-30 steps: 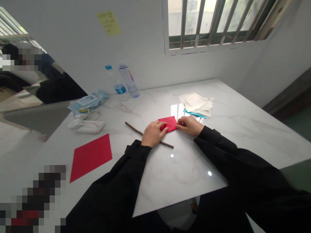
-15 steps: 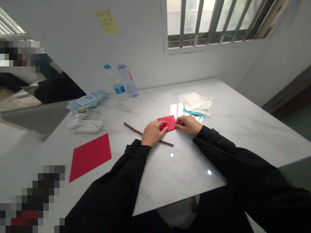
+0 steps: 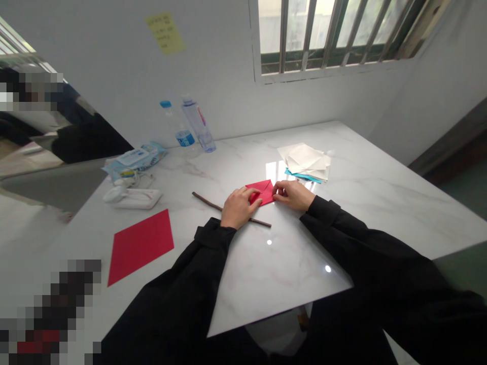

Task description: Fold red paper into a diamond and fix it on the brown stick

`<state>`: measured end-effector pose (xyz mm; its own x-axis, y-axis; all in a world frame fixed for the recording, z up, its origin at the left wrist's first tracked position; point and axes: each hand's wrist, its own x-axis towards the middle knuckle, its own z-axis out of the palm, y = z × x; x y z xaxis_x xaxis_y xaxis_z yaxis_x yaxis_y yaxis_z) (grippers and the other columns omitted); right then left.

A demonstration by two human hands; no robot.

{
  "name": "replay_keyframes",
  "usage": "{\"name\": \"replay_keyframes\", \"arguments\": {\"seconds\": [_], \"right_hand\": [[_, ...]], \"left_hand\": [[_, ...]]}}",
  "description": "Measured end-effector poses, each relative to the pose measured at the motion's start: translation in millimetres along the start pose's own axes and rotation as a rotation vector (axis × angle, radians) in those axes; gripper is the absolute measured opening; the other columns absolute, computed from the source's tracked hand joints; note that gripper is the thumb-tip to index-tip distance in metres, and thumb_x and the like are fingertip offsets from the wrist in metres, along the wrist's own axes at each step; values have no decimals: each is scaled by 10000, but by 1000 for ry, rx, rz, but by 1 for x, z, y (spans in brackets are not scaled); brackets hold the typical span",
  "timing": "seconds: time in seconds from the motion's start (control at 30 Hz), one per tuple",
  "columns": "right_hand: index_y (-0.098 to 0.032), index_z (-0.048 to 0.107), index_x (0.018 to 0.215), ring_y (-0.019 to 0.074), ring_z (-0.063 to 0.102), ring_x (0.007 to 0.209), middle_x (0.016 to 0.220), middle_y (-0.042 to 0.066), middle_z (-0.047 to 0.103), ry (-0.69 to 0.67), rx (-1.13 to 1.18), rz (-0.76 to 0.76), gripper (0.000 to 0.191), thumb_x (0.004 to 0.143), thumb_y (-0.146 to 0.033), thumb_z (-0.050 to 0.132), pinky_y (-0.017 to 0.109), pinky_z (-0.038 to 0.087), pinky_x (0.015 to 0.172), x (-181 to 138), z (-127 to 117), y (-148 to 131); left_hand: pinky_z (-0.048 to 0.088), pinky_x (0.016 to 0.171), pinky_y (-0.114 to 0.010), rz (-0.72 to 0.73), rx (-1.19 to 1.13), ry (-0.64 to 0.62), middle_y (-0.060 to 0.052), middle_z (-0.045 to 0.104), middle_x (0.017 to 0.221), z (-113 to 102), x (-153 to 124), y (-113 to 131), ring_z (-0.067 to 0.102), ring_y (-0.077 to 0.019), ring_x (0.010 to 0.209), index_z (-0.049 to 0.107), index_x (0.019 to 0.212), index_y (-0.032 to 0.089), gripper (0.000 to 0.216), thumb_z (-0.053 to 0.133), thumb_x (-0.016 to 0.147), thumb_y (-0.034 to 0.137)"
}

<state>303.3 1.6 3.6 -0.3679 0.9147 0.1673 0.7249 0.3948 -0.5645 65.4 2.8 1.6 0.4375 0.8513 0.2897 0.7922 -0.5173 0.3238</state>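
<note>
A small piece of folded red paper (image 3: 265, 190), with crease lines on its top face, lies flat on the marble-patterned table. Over its left side rests my left hand (image 3: 238, 207), thumb and curled fingers holding it down. My right hand (image 3: 294, 195) pinches the paper's right edge between thumb and fingertips. A thin brown stick (image 3: 205, 199) passes beneath my left hand, and its far end shows to the right of my wrist. To the left lies a flat red sheet of paper (image 3: 142, 247).
A stack of white papers (image 3: 303, 159) with blue paper (image 3: 300, 175) under it lies beyond my right hand. Two plastic bottles (image 3: 200, 124) stand by the wall. A wipes pack (image 3: 135, 157) and a white device (image 3: 137, 198) with cables lie at the left.
Both hands keep nearly the same place on the folded paper. A crease on its top face shows more clearly now. The view has shifted slightly.
</note>
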Motion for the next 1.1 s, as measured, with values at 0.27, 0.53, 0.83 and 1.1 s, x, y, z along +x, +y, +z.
{"name": "replay_keyframes", "arguments": {"seconds": [0.27, 0.53, 0.83, 1.1], "right_hand": [[-174, 729, 967, 123, 558, 672, 805, 13, 680, 0, -3, 9, 91, 903, -206, 673, 245, 378, 663, 0, 0, 1], [-168, 730, 980, 116, 547, 673, 794, 5, 655, -7, -5, 12, 101, 904, -213, 681, 234, 365, 663, 2, 2, 3], [-175, 731, 970, 114, 537, 667, 793, 1, 650, 0, -3, 10, 86, 901, -208, 690, 236, 359, 658, 2, 2, 2], [-179, 732, 961, 115, 541, 674, 792, 1, 651, 6, -5, 11, 79, 900, -205, 691, 237, 354, 658, 1, 2, 2]], "left_hand": [[494, 956, -376, 4, -5, -8, -69, 712, 1057, -2, 0, 1, 654, -264, 1018, 743, 1198, 245, 288, 650, 970, 394], [491, 916, -356, 10, -5, -15, -59, 708, 1063, -5, 0, 5, 645, -252, 978, 738, 1246, 267, 298, 641, 979, 354], [487, 985, -370, -3, 30, -21, -80, 708, 1112, -1, 1, 2, 647, -268, 1063, 695, 1350, 244, 394, 623, 990, 385], [495, 978, -373, -22, 29, -14, -81, 719, 1080, 2, 1, 0, 656, -268, 1048, 753, 1240, 230, 332, 625, 985, 400]]}}
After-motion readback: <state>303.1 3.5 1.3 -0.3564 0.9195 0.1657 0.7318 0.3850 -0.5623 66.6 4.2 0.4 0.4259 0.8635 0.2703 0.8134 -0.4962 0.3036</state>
